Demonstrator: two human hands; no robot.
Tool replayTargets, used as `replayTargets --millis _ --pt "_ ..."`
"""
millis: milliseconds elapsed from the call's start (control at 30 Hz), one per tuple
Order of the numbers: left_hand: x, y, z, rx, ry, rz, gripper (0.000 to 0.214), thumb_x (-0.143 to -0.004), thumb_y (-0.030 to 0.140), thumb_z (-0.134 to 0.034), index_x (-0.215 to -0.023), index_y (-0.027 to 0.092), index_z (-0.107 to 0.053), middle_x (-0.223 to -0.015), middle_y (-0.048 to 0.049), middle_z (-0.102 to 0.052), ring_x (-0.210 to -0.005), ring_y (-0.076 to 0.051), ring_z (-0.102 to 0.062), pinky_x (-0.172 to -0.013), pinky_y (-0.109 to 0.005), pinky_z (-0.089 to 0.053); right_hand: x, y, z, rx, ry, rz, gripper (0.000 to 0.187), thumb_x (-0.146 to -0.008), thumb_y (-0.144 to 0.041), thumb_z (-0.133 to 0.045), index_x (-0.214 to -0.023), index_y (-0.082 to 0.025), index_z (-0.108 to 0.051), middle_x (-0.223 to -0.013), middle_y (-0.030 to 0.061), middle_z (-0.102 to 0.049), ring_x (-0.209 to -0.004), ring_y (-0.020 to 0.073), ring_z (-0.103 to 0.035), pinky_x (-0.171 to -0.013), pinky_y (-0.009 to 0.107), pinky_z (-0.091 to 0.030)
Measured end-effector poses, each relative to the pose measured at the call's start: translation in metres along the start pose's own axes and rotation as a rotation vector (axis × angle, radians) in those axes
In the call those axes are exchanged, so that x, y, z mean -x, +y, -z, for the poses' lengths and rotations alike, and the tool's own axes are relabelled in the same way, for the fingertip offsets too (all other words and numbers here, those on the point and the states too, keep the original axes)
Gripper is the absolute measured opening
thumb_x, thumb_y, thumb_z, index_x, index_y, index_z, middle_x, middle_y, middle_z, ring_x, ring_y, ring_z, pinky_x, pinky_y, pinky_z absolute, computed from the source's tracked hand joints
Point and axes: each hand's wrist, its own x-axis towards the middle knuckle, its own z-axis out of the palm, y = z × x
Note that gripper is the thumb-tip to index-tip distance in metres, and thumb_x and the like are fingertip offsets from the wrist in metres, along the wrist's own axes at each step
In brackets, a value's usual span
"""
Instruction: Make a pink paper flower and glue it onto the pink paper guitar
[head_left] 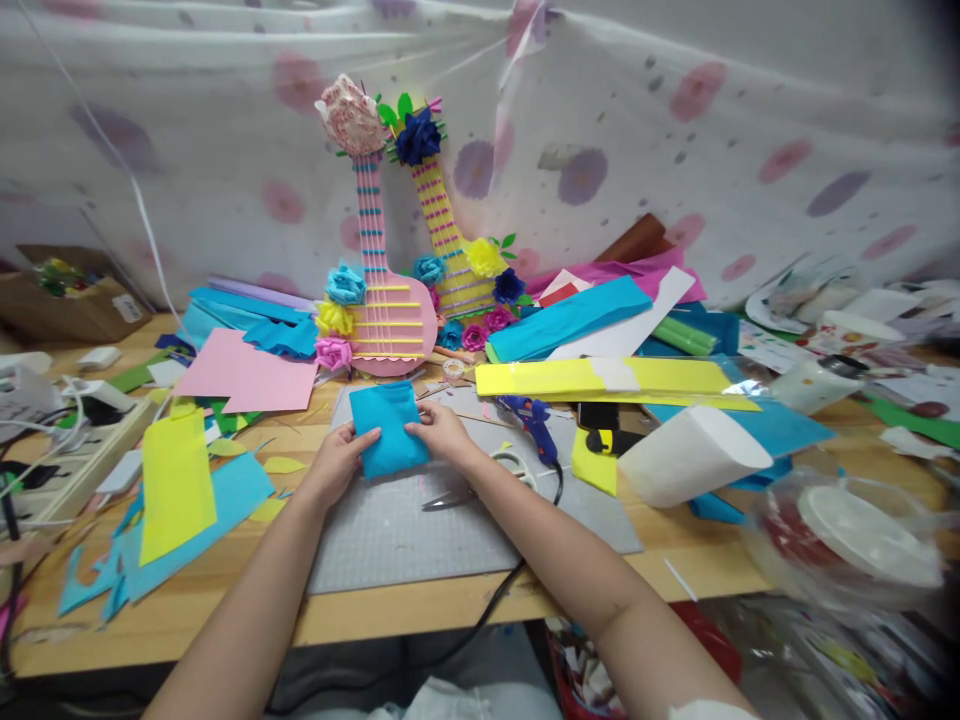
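A folded piece of blue crepe paper (pixel 391 432) is held up over the grey cutting mat (pixel 390 545). My left hand (pixel 339 462) grips its left edge, thumb on the front face. At its right edge my right hand (pixel 441 432) pinches it between thumb and fingers. Under my right forearm lie scissors (pixel 450 498), partly covered. A blue hot glue gun (pixel 534 425) rests on the mat to the right of my hands. Behind the mat stand a pink paper guitar (pixel 394 320) and a yellow paper guitar (pixel 442 225), both trimmed with paper flowers.
Pink card (pixel 247 375) and yellow paper (pixel 176 480) lie on the left, near a power strip (pixel 90 460). On the right are a long yellow strip (pixel 540 380), a white paper roll (pixel 694 455), a bottle (pixel 817 385) and a plastic-wrapped tub (pixel 847 540). The glue gun's cord crosses the table's front edge.
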Motion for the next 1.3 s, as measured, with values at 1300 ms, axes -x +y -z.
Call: replayTargets --millis 1300 --pt "-0.151 0.126 0.008 -0.996 0.776 -0.924 0.034 -0.071 0.028 -0.066 -0.098 0.02 -0.048 -0.1 -0.0102 -0.057 -0.103 -0.028 -0.05 -0.089 -0.044 -0.037 -0.007 0.013 0.02 -0.196 0.034 -0.153 0.018 -0.067 -0.017 -0.057 -0.085 -0.021 -0.056 -0.086 0.0007 -0.066 -0.084 0.0183 -0.063 -0.076 0.032 -0.049"
